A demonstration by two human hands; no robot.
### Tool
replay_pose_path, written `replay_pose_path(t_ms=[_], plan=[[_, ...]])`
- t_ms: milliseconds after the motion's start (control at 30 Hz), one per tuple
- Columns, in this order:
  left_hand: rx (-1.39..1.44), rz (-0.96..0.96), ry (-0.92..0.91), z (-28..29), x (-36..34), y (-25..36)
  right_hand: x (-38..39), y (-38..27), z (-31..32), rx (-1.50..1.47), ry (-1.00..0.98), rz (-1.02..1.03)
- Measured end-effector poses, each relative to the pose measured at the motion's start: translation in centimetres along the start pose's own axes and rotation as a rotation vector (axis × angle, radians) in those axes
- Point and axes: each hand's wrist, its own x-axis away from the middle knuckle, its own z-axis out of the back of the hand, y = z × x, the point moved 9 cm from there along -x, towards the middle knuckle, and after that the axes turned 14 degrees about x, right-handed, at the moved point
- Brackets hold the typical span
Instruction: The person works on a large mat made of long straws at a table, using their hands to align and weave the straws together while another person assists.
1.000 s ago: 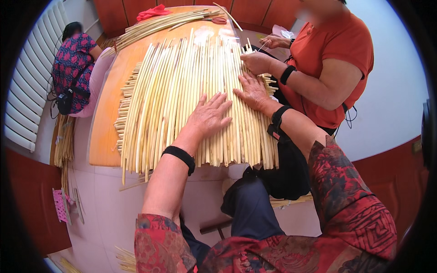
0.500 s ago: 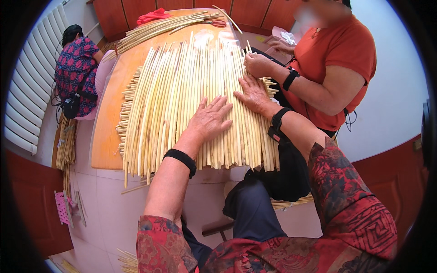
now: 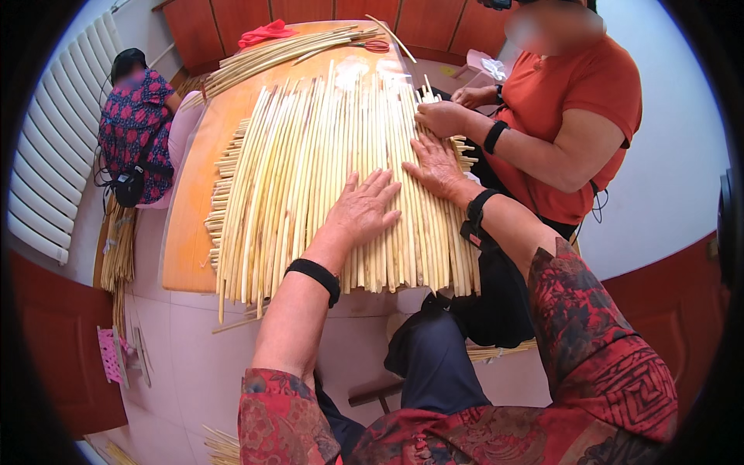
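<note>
A broad layer of pale yellow plant stalks (image 3: 287, 178) lies side by side on the orange table (image 3: 186, 260), over another layer laid crosswise whose ends stick out at both sides. My left hand (image 3: 361, 208) rests flat on the middle of the stalks, fingers spread. Farther right, my right hand (image 3: 439, 167) lies open on the stalks near their right edge. Close beyond it, a co-worker's hand (image 3: 442, 118) is closed at the far right of the layer; what it holds is hard to make out.
A loose bundle of stalks (image 3: 271, 58), a red cloth (image 3: 266, 33) and red-handled scissors (image 3: 375, 46) lie at the table's far end. A co-worker in orange (image 3: 581, 101) sits at the right; another person (image 3: 136, 128) sits at the left by a radiator (image 3: 58, 139). Bundled stalks (image 3: 118, 244) stand below.
The whole view has shifted slightly. My hands stay in nearly the same places on the stalks. The co-worker's other hand now shows lower, by the body.
</note>
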Motion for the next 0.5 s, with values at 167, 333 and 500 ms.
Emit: replay_pose_path(t_ms=[167, 333, 500], plan=[[-0.025, -0.004, 0.006, 0.10, -0.09, 0.14, 0.13, 0.05, -0.08, -0.022, 0.001, 0.000], [-0.038, 0.005, 0.002, -0.06, -0.08, 0.16, 0.25, 0.08, -0.02, -0.068, -0.019, -0.003], [-0.034, 0.010, -0.013, -0.03, -0.10, 0.22, 0.15, 0.01, -0.05, -0.024, -0.025, -0.001]])
